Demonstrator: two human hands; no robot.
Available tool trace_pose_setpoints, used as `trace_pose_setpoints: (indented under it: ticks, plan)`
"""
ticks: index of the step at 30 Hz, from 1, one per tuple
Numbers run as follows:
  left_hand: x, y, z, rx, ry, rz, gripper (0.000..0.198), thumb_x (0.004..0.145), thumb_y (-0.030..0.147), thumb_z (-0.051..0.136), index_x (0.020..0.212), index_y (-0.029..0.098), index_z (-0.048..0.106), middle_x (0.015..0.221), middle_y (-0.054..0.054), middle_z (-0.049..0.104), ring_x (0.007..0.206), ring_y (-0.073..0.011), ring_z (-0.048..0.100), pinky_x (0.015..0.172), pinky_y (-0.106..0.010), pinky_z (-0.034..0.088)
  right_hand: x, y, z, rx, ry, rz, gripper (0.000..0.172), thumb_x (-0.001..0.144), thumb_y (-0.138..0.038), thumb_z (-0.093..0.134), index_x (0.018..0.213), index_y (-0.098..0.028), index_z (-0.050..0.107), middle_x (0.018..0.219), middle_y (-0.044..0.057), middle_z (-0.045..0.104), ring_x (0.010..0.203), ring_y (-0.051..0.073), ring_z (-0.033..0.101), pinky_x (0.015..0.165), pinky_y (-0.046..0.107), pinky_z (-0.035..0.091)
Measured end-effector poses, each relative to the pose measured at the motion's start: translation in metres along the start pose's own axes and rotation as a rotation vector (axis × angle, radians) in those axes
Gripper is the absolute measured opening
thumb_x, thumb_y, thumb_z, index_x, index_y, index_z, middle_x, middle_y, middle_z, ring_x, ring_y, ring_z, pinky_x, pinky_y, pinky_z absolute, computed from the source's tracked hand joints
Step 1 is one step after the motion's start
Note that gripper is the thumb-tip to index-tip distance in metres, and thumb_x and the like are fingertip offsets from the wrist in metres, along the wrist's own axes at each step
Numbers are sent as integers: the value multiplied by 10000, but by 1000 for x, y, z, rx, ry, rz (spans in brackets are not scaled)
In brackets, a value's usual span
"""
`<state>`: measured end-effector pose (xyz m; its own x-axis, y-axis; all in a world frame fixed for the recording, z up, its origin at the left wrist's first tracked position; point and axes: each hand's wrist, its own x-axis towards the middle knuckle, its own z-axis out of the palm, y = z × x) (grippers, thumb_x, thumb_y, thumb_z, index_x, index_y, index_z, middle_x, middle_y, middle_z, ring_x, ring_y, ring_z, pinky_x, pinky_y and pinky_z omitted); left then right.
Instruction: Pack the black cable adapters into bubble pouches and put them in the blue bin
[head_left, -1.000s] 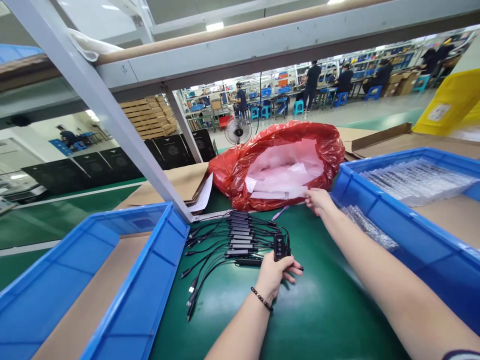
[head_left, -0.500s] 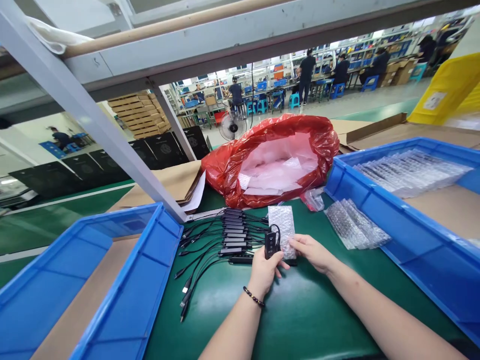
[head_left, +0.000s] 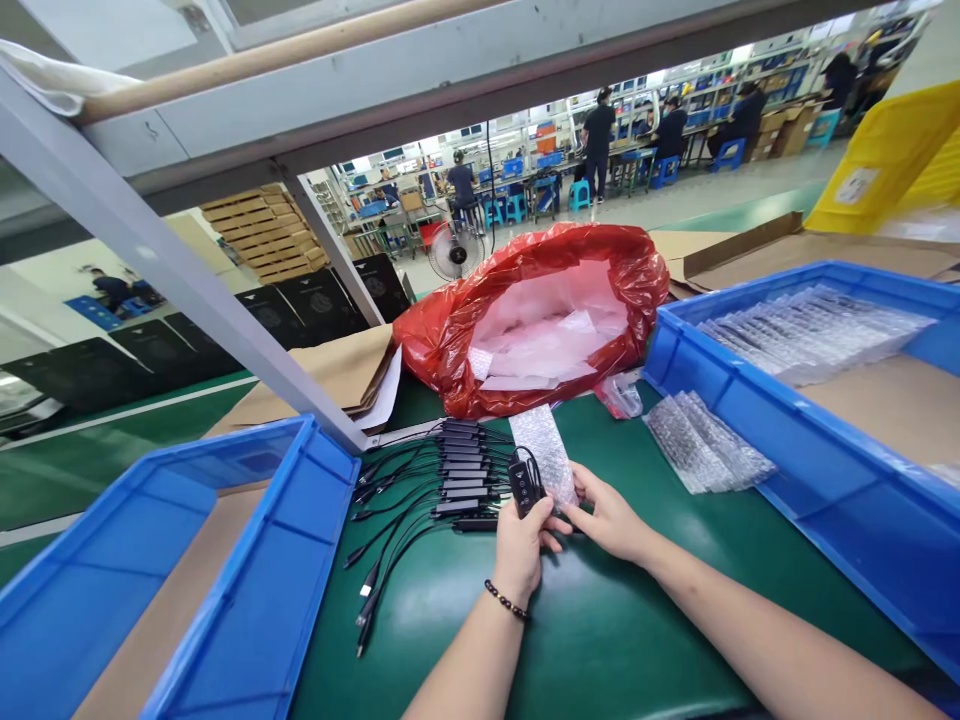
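My left hand (head_left: 523,540) is closed around a black cable controller (head_left: 523,482) with small buttons and a looped black cord. Beside it, my right hand (head_left: 609,515) pinches the lower right edge of a clear bubble-wrap bag (head_left: 545,445). The bag lies tilted just behind the controller. To the left of the hands, several similar black controllers (head_left: 463,475) lie in a stacked row on the green table (head_left: 442,620). Their cables and plugs spread leftward.
A red plastic bag (head_left: 442,340) full of bubble-wrap bags stands behind. A blue bin (head_left: 300,560) is at left; another blue bin (head_left: 757,420) at right holds packed bags (head_left: 814,330). More filled bags (head_left: 705,445) lie beside it. A metal frame post (head_left: 187,270) slants at left.
The bubble-wrap bag has tilted, its top leaning left. My right hand has moved closer to my left hand, and the whole view has shifted slightly.
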<state>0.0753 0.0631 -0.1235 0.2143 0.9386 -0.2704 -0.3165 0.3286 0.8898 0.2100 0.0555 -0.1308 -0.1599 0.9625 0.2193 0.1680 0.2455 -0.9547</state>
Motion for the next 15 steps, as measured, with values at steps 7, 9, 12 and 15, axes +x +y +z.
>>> trace_pose_setpoints:
  ticks: [7, 9, 12, 15]
  plan:
    - [0, -3, 0, 98, 2, 52, 289, 632, 334, 657, 778, 111, 547, 664, -38, 629, 471, -124, 601, 318, -156, 390, -2, 7, -5, -155, 124, 80, 260, 834, -307, 406, 916, -184, 619, 634, 12, 584, 572, 156, 542, 568, 266, 427]
    - [0, -1, 0, 109, 21, 66, 282, 640, 331, 649, 783, 110, 546, 662, -39, 628, 480, -127, 604, 325, -159, 395, -1, 5, -7, -161, 121, 100, 240, 811, -279, 418, 863, -190, 635, 579, 0, 558, 523, 144, 517, 539, 259, 410]
    - [0, 2, -2, 137, 40, 69, 281, 629, 331, 652, 769, 114, 540, 636, -32, 617, 480, -134, 605, 324, -161, 390, 3, -1, -14, 41, 47, 138, 202, 718, -268, 529, 869, -184, 634, 648, 6, 594, 569, 140, 528, 543, 245, 411]
    - [0, 1, -3, 199, -65, 9, 280, 614, 326, 659, 756, 114, 542, 618, -28, 610, 458, -133, 600, 317, -159, 380, 6, -5, -26, 332, -43, 238, 303, 690, -348, 588, 922, -158, 626, 764, 34, 631, 620, 136, 539, 540, 234, 413]
